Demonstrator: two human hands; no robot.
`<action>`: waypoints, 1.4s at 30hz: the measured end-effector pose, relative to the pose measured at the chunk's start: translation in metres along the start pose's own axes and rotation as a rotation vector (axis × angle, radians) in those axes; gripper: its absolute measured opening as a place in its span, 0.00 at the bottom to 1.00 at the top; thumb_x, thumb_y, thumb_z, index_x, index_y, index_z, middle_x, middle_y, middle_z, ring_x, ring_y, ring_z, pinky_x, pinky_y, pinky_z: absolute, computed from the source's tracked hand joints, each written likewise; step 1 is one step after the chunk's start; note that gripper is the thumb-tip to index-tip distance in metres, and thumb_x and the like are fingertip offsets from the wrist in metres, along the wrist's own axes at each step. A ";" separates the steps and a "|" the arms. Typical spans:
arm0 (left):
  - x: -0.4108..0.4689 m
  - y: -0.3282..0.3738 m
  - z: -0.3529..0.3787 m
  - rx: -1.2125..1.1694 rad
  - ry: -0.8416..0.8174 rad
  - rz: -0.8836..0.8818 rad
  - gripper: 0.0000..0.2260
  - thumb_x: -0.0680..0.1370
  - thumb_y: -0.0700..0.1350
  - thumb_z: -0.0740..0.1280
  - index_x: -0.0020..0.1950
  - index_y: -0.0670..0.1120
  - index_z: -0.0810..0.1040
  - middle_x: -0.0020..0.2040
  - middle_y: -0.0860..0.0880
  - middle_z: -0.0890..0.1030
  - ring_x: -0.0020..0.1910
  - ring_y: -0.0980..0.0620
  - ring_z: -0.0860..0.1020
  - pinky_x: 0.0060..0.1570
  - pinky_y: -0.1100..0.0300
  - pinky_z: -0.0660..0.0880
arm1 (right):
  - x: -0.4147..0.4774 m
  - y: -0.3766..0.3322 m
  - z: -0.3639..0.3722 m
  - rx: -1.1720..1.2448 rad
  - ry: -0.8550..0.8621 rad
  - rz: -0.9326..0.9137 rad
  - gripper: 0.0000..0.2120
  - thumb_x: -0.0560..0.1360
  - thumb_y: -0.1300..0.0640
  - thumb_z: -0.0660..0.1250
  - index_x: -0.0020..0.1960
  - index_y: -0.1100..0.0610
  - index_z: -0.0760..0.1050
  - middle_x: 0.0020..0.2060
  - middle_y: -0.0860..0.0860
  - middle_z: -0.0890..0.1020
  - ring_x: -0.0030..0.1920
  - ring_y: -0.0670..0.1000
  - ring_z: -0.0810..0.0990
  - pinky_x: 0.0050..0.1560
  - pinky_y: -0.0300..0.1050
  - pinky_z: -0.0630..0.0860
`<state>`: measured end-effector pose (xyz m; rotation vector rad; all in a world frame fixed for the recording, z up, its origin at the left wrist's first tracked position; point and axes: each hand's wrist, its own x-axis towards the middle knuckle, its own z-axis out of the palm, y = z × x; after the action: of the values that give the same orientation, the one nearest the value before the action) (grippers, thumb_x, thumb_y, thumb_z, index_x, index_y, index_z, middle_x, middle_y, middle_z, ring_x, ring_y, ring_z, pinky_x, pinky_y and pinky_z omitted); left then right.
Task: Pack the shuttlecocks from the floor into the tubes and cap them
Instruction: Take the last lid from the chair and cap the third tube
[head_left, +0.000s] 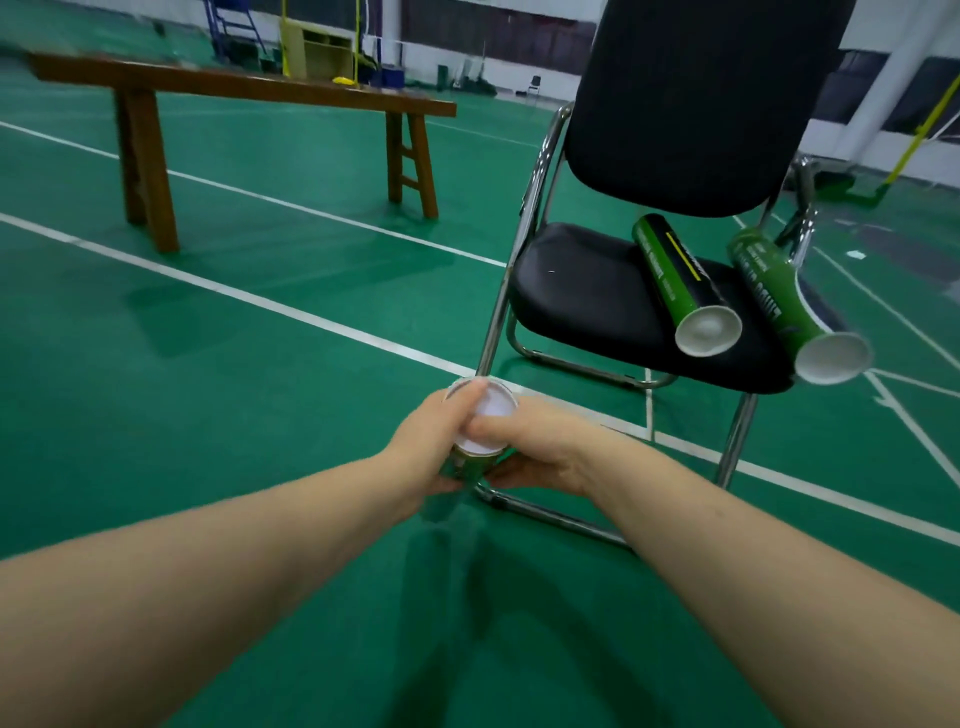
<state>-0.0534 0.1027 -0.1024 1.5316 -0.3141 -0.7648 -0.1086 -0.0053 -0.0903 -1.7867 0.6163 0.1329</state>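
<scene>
Capping looks the step in hand: the left hand and right hand, close together, clasp the green tube above the floor beside the chair, fingers on its white cap, which likely needs pressing squarely home.

Striped tube on chair: pale lettering along its side, too blurred to read | green tube beside it: large pale letters, blurred, unreadable | no text legible
</scene>
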 end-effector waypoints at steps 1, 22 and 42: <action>-0.007 0.001 -0.005 0.076 0.032 0.094 0.09 0.74 0.57 0.64 0.52 0.56 0.74 0.54 0.49 0.78 0.52 0.48 0.77 0.54 0.47 0.76 | -0.004 -0.001 0.003 0.033 -0.007 -0.075 0.20 0.64 0.52 0.71 0.56 0.51 0.75 0.46 0.53 0.81 0.42 0.52 0.76 0.42 0.46 0.74; 0.025 0.080 0.084 0.980 0.024 1.134 0.24 0.78 0.43 0.64 0.72 0.43 0.62 0.74 0.39 0.57 0.72 0.37 0.60 0.68 0.49 0.60 | -0.062 -0.023 -0.103 -0.563 0.635 -0.619 0.38 0.73 0.64 0.66 0.77 0.53 0.49 0.77 0.52 0.50 0.75 0.50 0.52 0.68 0.38 0.56; 0.100 0.066 0.252 1.128 -0.095 1.120 0.19 0.75 0.45 0.66 0.65 0.47 0.70 0.60 0.51 0.76 0.54 0.49 0.76 0.48 0.58 0.71 | -0.058 0.058 -0.273 -0.978 0.705 -0.388 0.24 0.74 0.61 0.65 0.70 0.52 0.66 0.68 0.52 0.71 0.65 0.54 0.72 0.62 0.48 0.68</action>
<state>-0.1217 -0.1630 -0.0522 1.9192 -1.7011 0.3508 -0.2459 -0.2485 -0.0324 -2.9050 0.7350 -0.5846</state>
